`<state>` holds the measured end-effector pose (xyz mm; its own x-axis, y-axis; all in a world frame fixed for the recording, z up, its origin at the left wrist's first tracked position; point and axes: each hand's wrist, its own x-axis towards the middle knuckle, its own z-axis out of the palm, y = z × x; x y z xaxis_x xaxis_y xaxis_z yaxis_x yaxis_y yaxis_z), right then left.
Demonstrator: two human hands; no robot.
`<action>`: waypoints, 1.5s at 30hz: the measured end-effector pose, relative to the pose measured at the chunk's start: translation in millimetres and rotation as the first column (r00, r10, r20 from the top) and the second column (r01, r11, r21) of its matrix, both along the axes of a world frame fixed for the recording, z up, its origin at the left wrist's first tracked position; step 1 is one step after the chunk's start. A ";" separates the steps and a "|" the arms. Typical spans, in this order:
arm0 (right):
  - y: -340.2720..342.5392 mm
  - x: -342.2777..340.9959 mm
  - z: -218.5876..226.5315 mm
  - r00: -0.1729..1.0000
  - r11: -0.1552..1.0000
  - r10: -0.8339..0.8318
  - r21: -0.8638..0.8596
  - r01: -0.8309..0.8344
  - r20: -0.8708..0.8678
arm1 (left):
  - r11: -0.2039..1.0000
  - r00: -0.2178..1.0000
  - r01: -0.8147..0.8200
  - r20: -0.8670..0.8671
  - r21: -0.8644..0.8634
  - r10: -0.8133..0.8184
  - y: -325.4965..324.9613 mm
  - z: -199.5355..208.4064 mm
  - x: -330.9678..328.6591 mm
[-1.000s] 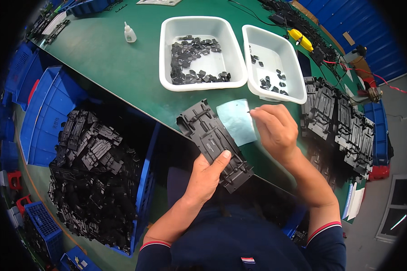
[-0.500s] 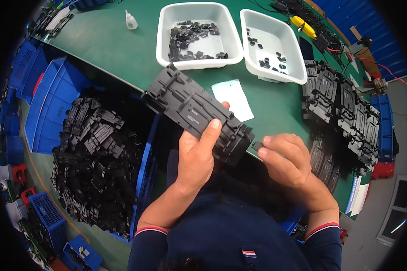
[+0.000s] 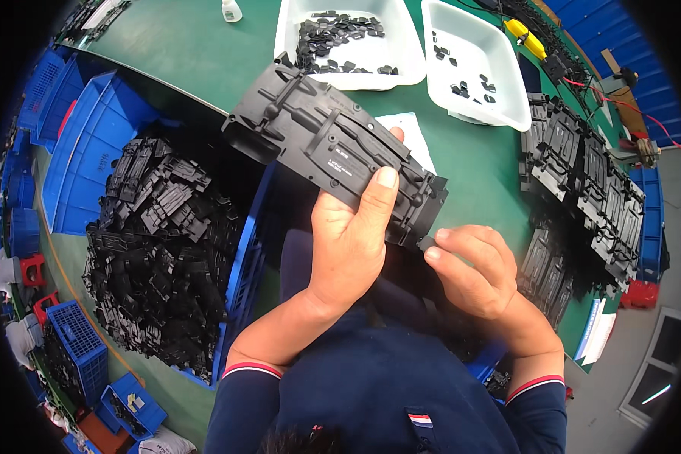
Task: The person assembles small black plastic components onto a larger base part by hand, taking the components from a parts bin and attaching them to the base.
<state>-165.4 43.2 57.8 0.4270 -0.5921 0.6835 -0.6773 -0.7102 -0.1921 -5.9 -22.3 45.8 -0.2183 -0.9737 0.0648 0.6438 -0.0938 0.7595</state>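
Note:
My left hand (image 3: 356,242) grips a long black plastic chassis plate (image 3: 310,113), thumb across its face and fingers behind it. The plate is tilted, its far end up to the left and its near end toward my right hand. Between the thumb and fingertips of my right hand (image 3: 477,268) is a small black plastic piece (image 3: 426,243), held close against the plate's lower right end. Whether the two touch, I cannot tell. Beyond the plate, a white tub (image 3: 415,72) holds many small black pieces, and a second white tub (image 3: 499,113) beside it holds several more.
On the green table (image 3: 197,64) lie a white paper (image 3: 410,125), partly behind the plate, and a small white bottle (image 3: 231,10). Finished-looking black plates (image 3: 583,174) are stacked at the right. A blue crate (image 3: 83,163) heaped with black plates (image 3: 159,265) stands at my left.
The plate and my left hand have come nearer the camera and slightly right. My right hand's small piece is now closer to the plate's end. The whole view has shifted a little.

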 end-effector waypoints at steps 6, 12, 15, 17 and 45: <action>-1.6 2.8 -2.3 0.999 0.999 -0.006 0.034 0.007 -0.033 | 1.000 1.000 -0.009 0.025 -0.018 0.010 1.0 -1.5 -3.0; -1.2 2.8 -2.0 0.998 0.998 0.001 0.064 0.003 -0.069 | 0.998 0.998 -0.009 0.055 -0.061 0.012 0.6 -3.7 -2.8; -1.4 2.9 -0.7 0.996 0.998 0.016 0.069 -0.010 -0.092 | 0.997 0.998 -0.009 0.068 -0.077 0.014 0.6 -4.4 -4.3; -2.4 3.4 -0.6 0.993 0.998 0.035 0.049 -0.029 -0.111 | 0.997 0.997 -0.008 0.071 -0.082 0.013 0.7 -4.1 -4.7; -2.1 7.7 4.3 0.990 0.997 0.001 0.074 0.009 -0.140 | 0.995 0.990 0.046 0.137 -0.091 -0.033 3.7 -6.4 -3.6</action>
